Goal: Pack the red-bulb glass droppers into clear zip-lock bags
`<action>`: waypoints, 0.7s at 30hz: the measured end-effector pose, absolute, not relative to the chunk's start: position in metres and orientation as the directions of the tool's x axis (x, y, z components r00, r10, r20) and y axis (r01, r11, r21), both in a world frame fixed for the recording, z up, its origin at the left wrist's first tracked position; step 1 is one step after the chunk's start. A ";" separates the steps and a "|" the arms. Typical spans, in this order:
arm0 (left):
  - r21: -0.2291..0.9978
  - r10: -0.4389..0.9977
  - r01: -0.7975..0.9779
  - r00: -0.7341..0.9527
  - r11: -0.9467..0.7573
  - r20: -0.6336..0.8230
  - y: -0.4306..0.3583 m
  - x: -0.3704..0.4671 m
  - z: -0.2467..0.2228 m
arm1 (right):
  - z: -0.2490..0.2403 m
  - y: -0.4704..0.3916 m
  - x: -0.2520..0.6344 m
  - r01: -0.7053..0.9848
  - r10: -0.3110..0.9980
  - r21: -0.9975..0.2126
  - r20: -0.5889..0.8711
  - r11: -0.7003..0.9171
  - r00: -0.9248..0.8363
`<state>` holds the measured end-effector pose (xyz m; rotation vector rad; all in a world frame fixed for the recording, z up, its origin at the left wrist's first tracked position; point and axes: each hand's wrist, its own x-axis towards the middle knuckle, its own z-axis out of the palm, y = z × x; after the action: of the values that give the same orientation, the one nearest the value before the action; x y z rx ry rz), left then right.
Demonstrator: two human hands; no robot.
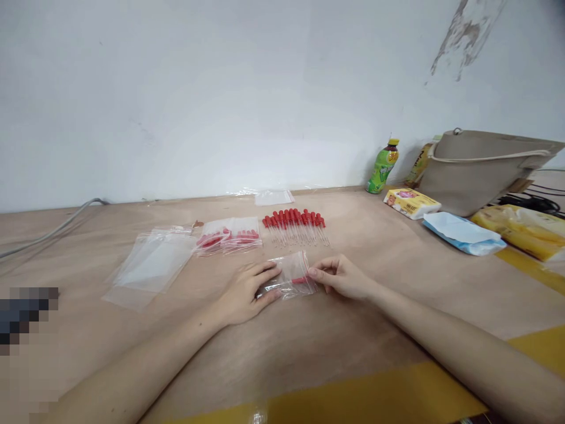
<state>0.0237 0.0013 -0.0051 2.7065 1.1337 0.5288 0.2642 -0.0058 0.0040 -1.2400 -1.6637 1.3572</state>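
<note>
Left hand (247, 292) palm-down, right hand (343, 277) pinching, forearms (168, 347) converging

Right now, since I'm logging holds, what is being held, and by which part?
A clear plastic bag: the right hand pinches its right-hand edge; the left hand rests on its left end.

Brown tabletop (212, 365) with clear bags (154, 259)

A pale wall (198, 106) with a peeling patch (468, 30) rises behind a brown tabletop (282, 344) banded with yellow tape (353, 393).
</note>
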 end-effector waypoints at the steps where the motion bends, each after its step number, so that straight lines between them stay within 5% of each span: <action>1: 0.279 0.715 0.658 0.648 -0.699 0.263 0.001 0.024 -0.005 | 0.004 -0.007 0.262 0.255 0.943 -0.967 -0.084 0.001 -0.321; 8: 0.356 0.673 0.574 0.669 -0.738 0.316 0.004 0.017 -0.005 | -0.003 -0.003 0.263 0.279 0.979 -0.959 -0.102 -0.049 -0.176; 21: 0.487 0.715 0.541 0.629 -0.686 0.307 0.002 0.016 0.000 | -0.005 0.001 0.274 0.196 0.945 -0.979 -0.115 -0.056 -0.306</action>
<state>0.0161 0.0017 -0.0004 2.5046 1.0045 0.6922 0.2740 0.0005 -0.0048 -1.2447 -1.5477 1.4206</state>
